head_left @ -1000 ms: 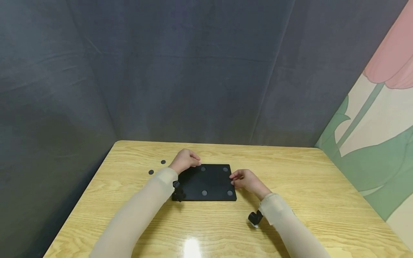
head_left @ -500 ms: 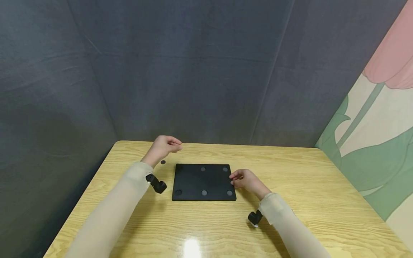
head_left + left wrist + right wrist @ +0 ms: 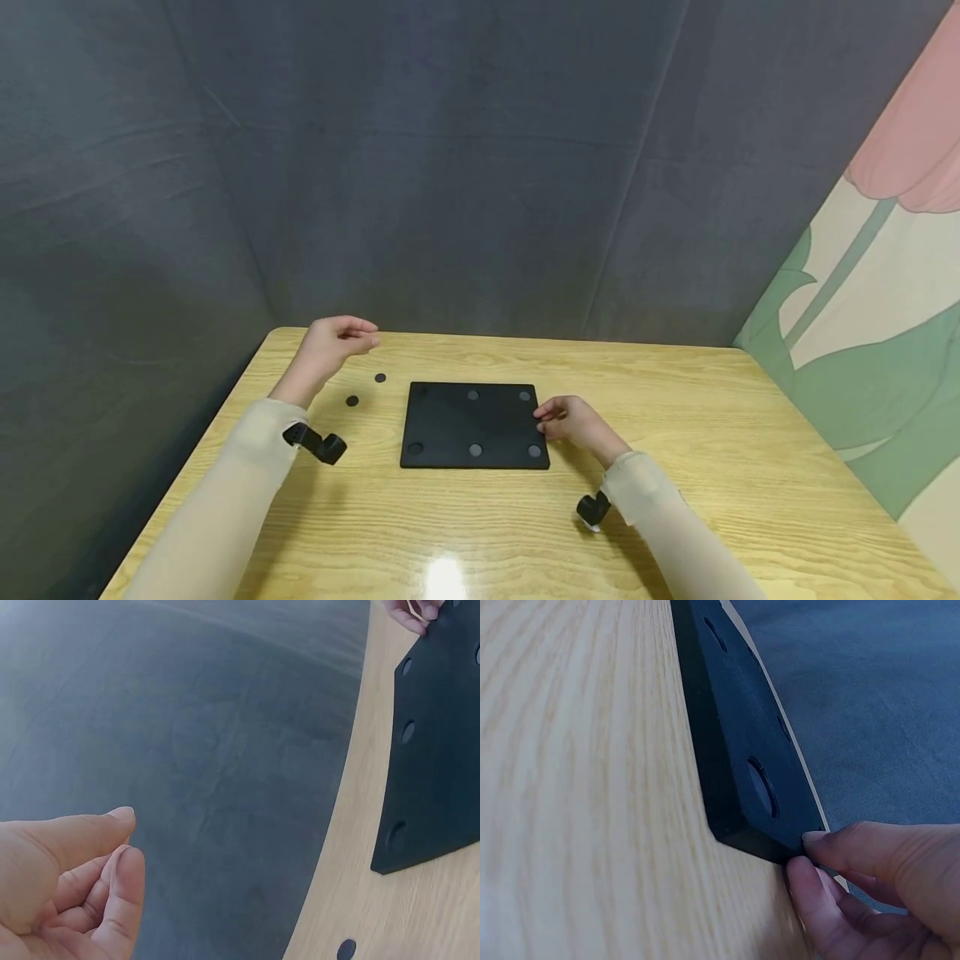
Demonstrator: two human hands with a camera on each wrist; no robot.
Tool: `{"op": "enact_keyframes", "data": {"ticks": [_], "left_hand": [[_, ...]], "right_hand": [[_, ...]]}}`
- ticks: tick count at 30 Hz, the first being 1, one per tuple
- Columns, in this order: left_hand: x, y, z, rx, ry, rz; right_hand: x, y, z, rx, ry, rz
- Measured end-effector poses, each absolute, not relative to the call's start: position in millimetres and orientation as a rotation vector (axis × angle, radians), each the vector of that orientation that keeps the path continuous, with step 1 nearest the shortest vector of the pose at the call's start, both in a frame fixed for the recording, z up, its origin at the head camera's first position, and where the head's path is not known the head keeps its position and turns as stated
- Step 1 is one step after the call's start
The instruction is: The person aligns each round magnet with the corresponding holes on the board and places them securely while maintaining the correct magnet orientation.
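Observation:
A flat black board (image 3: pixel 480 423) with several round spots lies on the table. Spots in its middle and right columns look grey, like the grey spot (image 3: pixel 475 450) at the front; the two on the left look dark, such as the front-left recess (image 3: pixel 416 448). My right hand (image 3: pixel 576 423) holds the board's right edge, thumb (image 3: pixel 840 847) on top and a finger against the side. Raised left of the board, my left hand (image 3: pixel 336 343) has thumb and fingers loosely bent, with nothing visible between them. Below it, two small dark discs lie on the table, a nearer disc (image 3: pixel 352 401) and a farther disc (image 3: pixel 380 377).
The wooden table (image 3: pixel 675 400) reaches back to a dark grey curtain (image 3: pixel 450 208). A patterned cloth (image 3: pixel 885 333) hangs at the right. A small black camera (image 3: pixel 324 446) sticks out from the left wrist, and another camera (image 3: pixel 592 507) from the right.
My left hand has left the board's back-left corner, risen and moved left past the two discs. My right hand stays at the board's right edge.

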State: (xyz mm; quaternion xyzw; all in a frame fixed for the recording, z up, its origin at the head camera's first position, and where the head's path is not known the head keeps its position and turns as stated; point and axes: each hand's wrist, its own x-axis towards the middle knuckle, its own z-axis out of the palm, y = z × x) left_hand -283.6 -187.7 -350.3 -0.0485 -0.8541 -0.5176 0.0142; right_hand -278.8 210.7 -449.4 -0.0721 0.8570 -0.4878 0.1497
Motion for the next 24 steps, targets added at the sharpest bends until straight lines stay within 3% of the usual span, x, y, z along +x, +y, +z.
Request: {"op": "enact_keyframes", "data": {"ticks": [15, 24], "left_hand": [[-267.4, -226.6, -383.1, -0.057, -2.71, -1.562], [-274.0, -235.0, -407.6, -0.004, -2.82, -1.509]], "right_hand": [[-279.7, 208.0, -452.9, -0.239, 2.468, -1.425], [-278.0, 203.5, -449.9, -0.229, 2.476, -1.416]]}}
